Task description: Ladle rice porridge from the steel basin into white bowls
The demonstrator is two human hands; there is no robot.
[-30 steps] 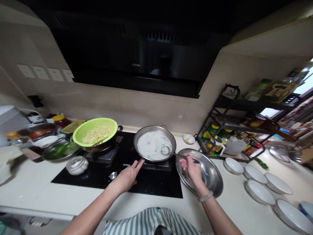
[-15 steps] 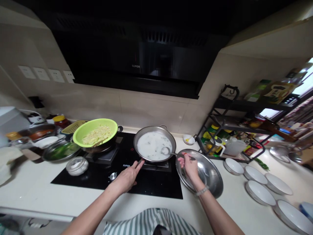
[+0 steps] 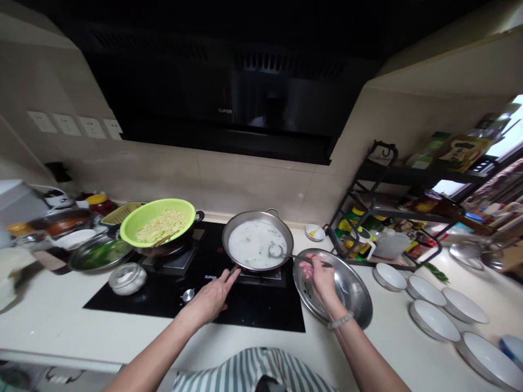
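Note:
A wide steel wok point(image 3: 228, 260) of milky white liquid with small dark bits sits on the right burner. My left hand point(image 3: 214, 296) is closed around its handle point(image 3: 234, 269), most of which the fingers hide. In my right hand point(image 3: 322, 277) is a metal ladle point(image 3: 291, 255). The ladle's bowl lies in the liquid near the wok's right side, and its shaft crosses the rim. Beneath the right hand a large steel basin point(image 3: 355, 291) rests tilted on the counter, partly over the cooktop's edge.
On the left burner a green basin point(image 3: 127, 233) of pale shreds sits on a dark pan. A glass jar point(image 3: 127, 279) stands at the cooktop's left. Several white bowls point(image 3: 435, 320) and a black rack point(image 3: 370, 204) are to the right. A range hood point(image 3: 229, 136) hangs above.
The ladle's bowl has shifted very slightly within the liquid, and my right hand has moved a little rightward. My left hand stays on the handle. The view has shifted slightly.

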